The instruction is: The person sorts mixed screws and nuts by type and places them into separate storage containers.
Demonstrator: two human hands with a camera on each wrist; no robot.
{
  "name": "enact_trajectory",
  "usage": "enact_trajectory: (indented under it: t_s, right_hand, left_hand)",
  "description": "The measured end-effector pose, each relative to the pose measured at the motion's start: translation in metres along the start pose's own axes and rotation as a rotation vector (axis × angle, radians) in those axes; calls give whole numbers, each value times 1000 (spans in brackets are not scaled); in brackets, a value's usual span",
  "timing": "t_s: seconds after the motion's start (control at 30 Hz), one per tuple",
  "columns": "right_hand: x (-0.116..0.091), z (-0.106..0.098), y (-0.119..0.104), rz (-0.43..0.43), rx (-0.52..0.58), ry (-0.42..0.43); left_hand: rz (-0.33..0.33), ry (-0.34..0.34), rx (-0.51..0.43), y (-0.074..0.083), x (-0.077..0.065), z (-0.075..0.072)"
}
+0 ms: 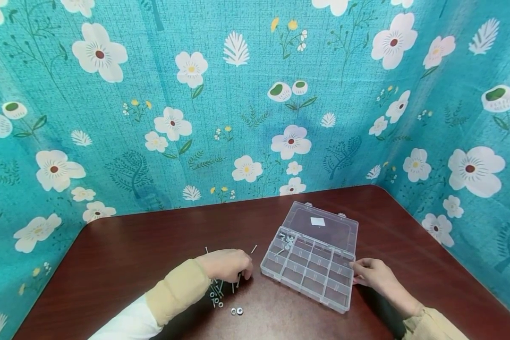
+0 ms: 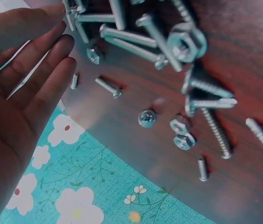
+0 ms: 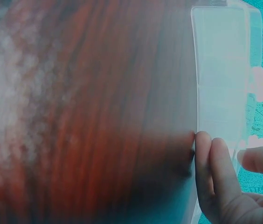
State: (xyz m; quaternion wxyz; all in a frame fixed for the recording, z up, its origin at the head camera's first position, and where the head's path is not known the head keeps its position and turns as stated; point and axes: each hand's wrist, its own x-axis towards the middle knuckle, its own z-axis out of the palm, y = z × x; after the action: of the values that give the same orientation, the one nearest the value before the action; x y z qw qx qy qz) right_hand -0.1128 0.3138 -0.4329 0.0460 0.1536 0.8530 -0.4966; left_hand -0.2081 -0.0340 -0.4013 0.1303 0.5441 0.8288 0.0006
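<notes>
A clear plastic compartment box (image 1: pixel 308 282) lies on the table with its lid (image 1: pixel 335 230) folded back. My right hand (image 1: pixel 375 277) grips the box's right side, thumb at the upper rim and fingers along the outer wall (image 3: pixel 222 70). Small metal hardware (image 1: pixel 286 240) sits in the far-left compartments. Left of the box, my left hand (image 1: pixel 227 264) reaches over loose screws (image 1: pixel 218 289), fingertips down among them. In the left wrist view its fingers (image 2: pixel 52 60) are fairly straight, the thumb tip right beside screws (image 2: pixel 122 39). Hex nuts (image 2: pixel 187 42) lie among them.
Two nuts (image 1: pixel 236 311) lie at the front of the dark wooden table (image 1: pixel 153 245). A single screw (image 1: pixel 254 249) rests between the pile and the box. Floral teal cloth (image 1: pixel 221 108) hangs behind the table and along its sides.
</notes>
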Motion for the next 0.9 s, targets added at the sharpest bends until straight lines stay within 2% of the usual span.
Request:
enact_trajectory:
  t_s: [0.1,0.37,0.7,0.8,0.9]
  right_hand:
    - [0,0,0,1,-4,-3]
    - [0,0,0,12,-4,-5]
    - [0,0,-1,13,-12,-3]
    - [-1,0,0,18,1,-1]
    - [-1,0,0,20,-1,0]
  left_hand:
    - [14,-6,14,-1,-2,2]
    - [47,28,44,0,-2,6]
    - [91,62,78,5,7,13]
    - [79,62,51,6,9,13]
    - [54,56,-33,4,11,12]
